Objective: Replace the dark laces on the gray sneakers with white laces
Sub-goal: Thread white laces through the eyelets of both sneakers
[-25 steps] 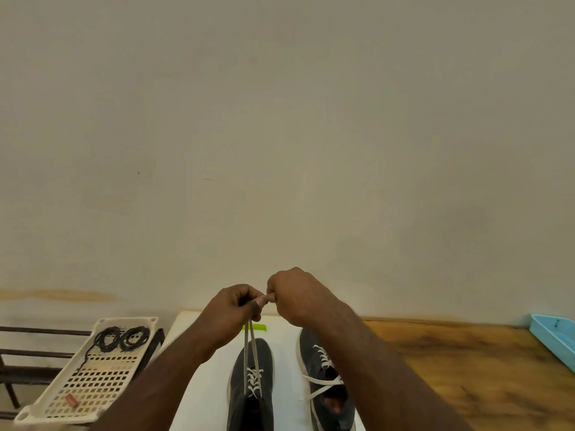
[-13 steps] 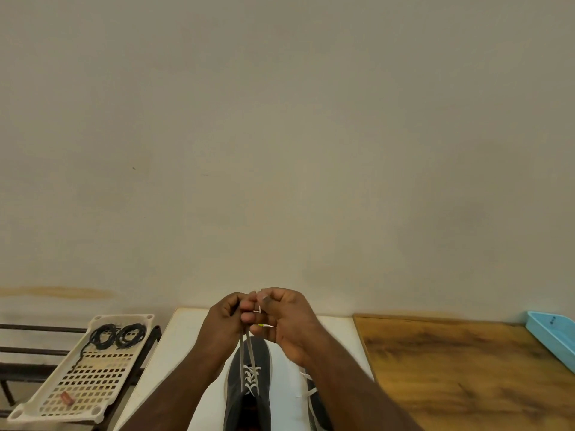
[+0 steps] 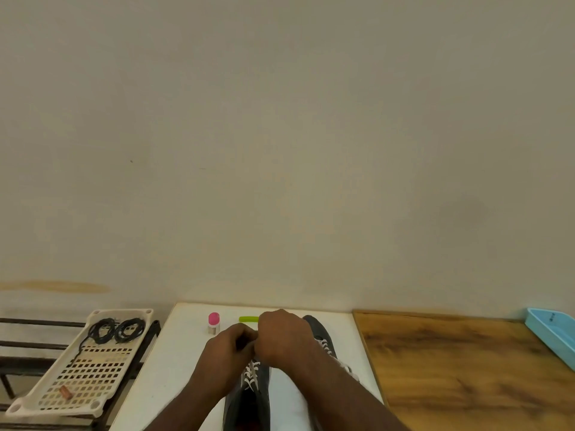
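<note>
Now your left hand and right hand are pressed together, fingers curled, seemingly pinching the white lace of the sneaker below them. Its eyelets look threaded; tying remains. Under your right forearm, the second sneaker also wears white. Far left, dark laces lie discarded.

A matt white board lies beside the grained wood table, near a perforated cream plastic tray on a dark metal rack.
</note>
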The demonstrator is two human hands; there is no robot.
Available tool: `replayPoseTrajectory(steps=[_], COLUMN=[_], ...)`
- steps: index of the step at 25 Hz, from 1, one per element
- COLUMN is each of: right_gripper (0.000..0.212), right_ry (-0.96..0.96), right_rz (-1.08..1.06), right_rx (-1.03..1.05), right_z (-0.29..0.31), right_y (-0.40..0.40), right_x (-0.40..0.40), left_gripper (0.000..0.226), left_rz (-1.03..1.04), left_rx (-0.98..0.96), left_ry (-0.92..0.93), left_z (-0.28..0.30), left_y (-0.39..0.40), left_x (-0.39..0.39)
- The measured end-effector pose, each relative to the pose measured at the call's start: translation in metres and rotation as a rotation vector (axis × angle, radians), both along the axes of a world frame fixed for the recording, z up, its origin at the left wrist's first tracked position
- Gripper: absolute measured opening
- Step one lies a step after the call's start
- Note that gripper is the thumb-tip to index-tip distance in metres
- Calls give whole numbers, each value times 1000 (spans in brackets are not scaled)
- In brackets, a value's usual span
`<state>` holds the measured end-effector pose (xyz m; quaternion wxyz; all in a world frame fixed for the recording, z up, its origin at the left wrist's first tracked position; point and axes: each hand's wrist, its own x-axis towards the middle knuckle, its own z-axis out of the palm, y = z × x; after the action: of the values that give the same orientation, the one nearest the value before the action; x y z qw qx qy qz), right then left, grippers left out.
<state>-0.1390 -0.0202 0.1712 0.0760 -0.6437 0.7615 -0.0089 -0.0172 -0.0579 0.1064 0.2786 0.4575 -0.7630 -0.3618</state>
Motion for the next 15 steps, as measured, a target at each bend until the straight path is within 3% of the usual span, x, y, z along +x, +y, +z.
replayPoseTrajectory(steps=[3,7,11,15], right_gripper=[24,25,28,25], right_ry=[-409,-950,-1236,-1459], right_rz=[-149,-350,-370,-386], right_rx=[223,501,504,313], right_z=[0,6,-8,-30], right_y=[-4,6,14,15], right_x=[-7,-18,-28,-21], left_gripper=[16,20,20,17], left_rz=[-26,-72,-33,22], left_rx=[0,136,232,269], left_ry=[63,187,292,262], left_z=[-5,-17,-26,-35], left_y=[3,0,-3,-1], left_x=[5,11,14,7])
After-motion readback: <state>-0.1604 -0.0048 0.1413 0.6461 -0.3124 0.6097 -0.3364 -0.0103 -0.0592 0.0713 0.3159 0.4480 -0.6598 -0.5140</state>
